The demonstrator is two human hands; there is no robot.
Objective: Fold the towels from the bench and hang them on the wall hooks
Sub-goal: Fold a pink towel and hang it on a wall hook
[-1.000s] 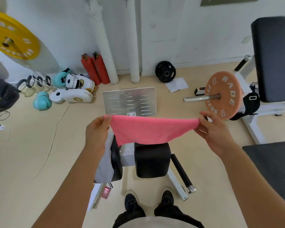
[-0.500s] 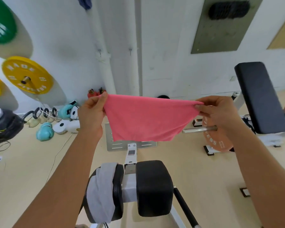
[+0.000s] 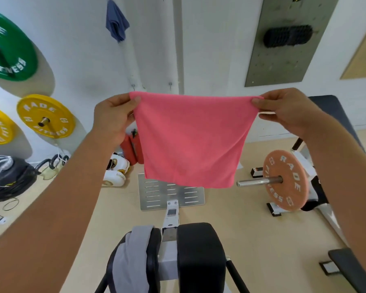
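Behind the pinching fingers stands a white wall [image 3: 216, 39]; below them, beige floor [image 3: 230, 225]. Left hand [image 3: 112, 119] and right hand [image 3: 287, 111] each pinch a top corner of the pink towel [image 3: 188, 142]. Left of them, a yellow plate [image 3: 46, 116] reads "RADE FITNESS".

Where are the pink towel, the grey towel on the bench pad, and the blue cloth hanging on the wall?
pink towel [image 3: 188, 142], head view, centre of its hanging face
grey towel [image 3: 131, 256], head view, middle of its drape
blue cloth [image 3: 116, 23], head view, middle folds

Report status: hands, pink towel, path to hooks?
Left hand and right hand pinch pink towel top corners. Towel hangs spread. Nothing between it and hooks.
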